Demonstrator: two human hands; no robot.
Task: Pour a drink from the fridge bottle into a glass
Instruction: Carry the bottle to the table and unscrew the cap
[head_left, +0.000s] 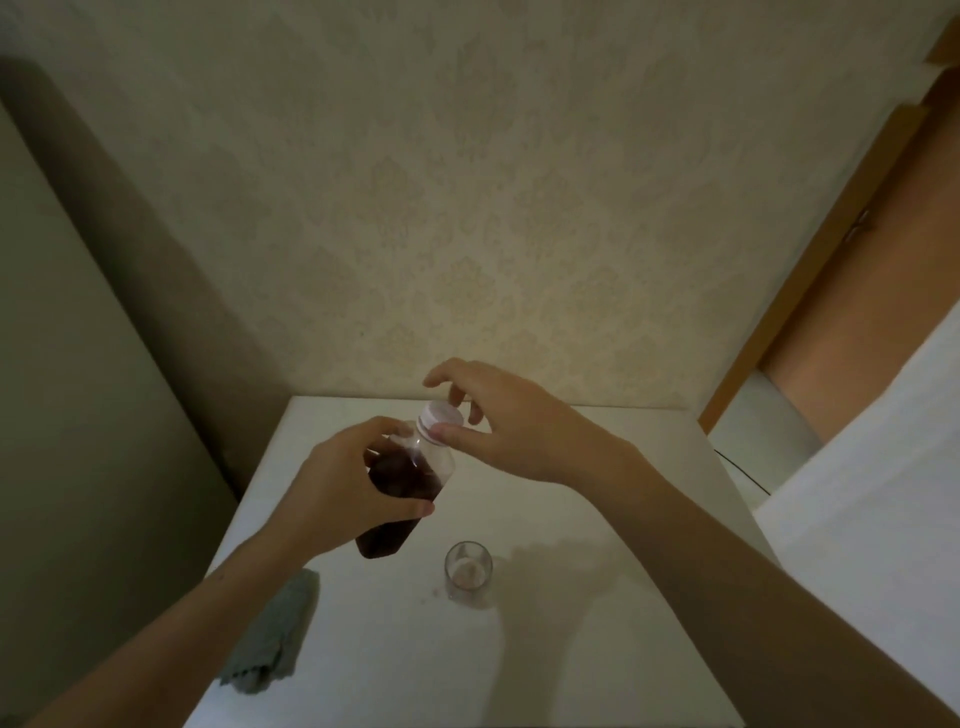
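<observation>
A clear plastic bottle (410, 480) of dark red drink is held tilted above the white table (597, 597), its white cap (440, 417) pointing up and away. My left hand (337, 486) wraps around the bottle's body. My right hand (498, 421) has its thumb and fingertips on the cap. A small clear glass (468, 570) stands upright on the table below and to the right of the bottle, with nothing visible inside it.
A grey folded cloth (275, 634) lies at the table's left edge. The patterned wall is just behind the table. A white appliance side (883, 493) and a wooden door frame (810, 270) are on the right; a black cable (743, 475) runs behind the table.
</observation>
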